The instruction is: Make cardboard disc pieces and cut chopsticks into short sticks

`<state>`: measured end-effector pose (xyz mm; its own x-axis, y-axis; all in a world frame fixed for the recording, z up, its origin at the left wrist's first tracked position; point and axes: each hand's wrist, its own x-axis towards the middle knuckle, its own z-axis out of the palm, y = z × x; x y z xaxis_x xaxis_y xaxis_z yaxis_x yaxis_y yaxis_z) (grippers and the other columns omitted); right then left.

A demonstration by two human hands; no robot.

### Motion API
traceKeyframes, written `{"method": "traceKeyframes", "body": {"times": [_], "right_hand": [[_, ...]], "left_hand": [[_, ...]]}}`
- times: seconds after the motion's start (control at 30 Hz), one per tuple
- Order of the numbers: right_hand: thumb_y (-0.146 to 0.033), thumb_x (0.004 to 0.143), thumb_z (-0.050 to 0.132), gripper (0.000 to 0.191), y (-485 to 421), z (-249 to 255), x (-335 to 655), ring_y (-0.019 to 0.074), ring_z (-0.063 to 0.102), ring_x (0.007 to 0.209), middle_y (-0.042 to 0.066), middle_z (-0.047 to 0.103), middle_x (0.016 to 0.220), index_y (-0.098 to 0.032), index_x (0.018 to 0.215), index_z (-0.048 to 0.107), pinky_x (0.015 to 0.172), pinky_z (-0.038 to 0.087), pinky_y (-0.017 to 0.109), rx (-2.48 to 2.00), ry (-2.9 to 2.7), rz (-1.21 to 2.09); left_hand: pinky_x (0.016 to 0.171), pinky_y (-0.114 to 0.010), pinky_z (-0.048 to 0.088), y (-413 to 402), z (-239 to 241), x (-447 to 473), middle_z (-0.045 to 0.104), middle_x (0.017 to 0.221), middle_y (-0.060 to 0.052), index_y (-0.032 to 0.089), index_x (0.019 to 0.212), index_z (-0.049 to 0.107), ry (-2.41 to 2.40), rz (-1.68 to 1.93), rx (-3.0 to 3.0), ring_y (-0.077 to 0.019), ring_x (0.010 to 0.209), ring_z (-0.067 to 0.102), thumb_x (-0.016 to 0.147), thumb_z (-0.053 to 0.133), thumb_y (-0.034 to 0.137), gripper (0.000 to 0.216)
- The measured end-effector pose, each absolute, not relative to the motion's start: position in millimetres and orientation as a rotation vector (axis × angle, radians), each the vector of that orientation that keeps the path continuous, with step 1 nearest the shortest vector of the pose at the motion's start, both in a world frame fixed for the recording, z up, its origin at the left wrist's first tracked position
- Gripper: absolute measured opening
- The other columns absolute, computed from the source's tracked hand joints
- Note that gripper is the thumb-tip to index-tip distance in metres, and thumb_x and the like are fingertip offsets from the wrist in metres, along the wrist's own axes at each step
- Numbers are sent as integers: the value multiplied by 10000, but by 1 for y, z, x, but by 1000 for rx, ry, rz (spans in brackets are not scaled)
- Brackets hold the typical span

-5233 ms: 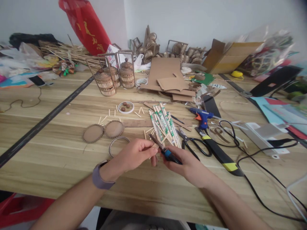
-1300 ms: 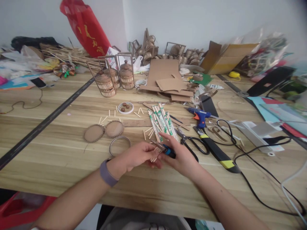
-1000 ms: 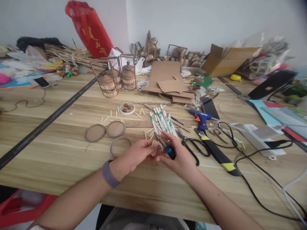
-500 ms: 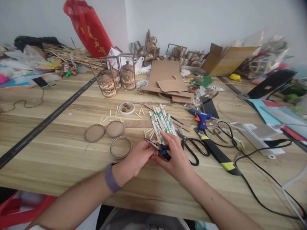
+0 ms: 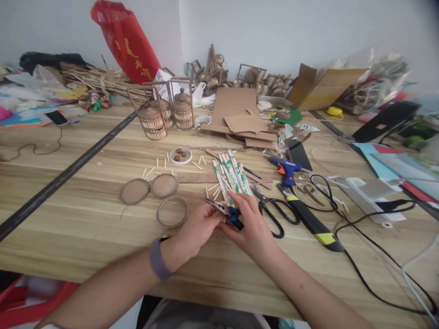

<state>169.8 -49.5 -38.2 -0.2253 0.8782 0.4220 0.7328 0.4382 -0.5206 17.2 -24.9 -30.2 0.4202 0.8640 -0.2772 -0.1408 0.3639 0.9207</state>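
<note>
Pliers (image 5: 224, 211) with blue grips sit in my right hand (image 5: 252, 226), closed round the handles just above the desk (image 5: 85, 219), nose pointing left. My left hand (image 5: 197, 226) pinches a short wooden stick (image 5: 223, 220) right under the nose; whether the nose bites it I cannot tell. I judge the pliers stiff and fairly heavy, best gripped far back on the rubber. The stick looks light and brittle, so hold it close to the cut. Wrapped chopsticks (image 5: 231, 176) lie just beyond, scissors (image 5: 272, 210) to the right.
</note>
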Motion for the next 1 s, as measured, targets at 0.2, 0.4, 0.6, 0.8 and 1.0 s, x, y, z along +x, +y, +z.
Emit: {"method": "traceKeyframes", "body": {"times": [0.2, 0.4, 0.6, 0.8, 1.0], "right_hand": [[-295, 784, 717, 660, -49, -41, 171, 305, 579, 1138, 147, 531, 1205, -213, 1364, 412, 896, 553, 443, -1316, -2056, 170], [-235, 771, 701, 600, -49, -40, 170, 294, 599, 1102, 150, 540, 1173, -187, 1320, 464, 867, 569, 422, -1333, -2036, 150], [-290, 780, 712, 594, -49, -41, 171, 291, 593, 1112, 152, 547, 1189, -187, 1318, 483, 884, 556, 414, -1365, -2036, 212], [-533, 789, 666, 561, -45, -25, 179, 271, 598, 1042, 135, 608, 1106, -169, 1208, 581, 882, 515, 392, -1354, -1913, 530], [-535, 828, 559, 428, -45, 4, 188, 176, 597, 758, 28, 652, 815, -180, 1045, 659, 680, 478, 280, -1568, -1619, 1287]], "left_hand": [[745, -305, 458, -27, -27, 19, 667, 747, -24, 148, 759, 677, 898, 798, 969, -175, 758, 567, 732, 633, 261, 125], [778, -308, 450, -29, -29, 20, 670, 765, -25, 152, 757, 671, 931, 830, 998, -176, 781, 566, 751, 623, 259, 118], [733, -282, 449, -28, -34, 20, 658, 755, -15, 155, 750, 650, 915, 839, 1039, -169, 778, 571, 767, 616, 248, 101], [675, -268, 473, -20, -27, 10, 661, 748, -23, 147, 753, 638, 874, 820, 1118, -154, 709, 591, 813, 624, 399, 259], [730, -273, 503, -12, -17, -3, 718, 858, -49, 158, 908, 672, 904, 670, 1282, -197, 852, 666, 844, 591, 507, 364]]}}
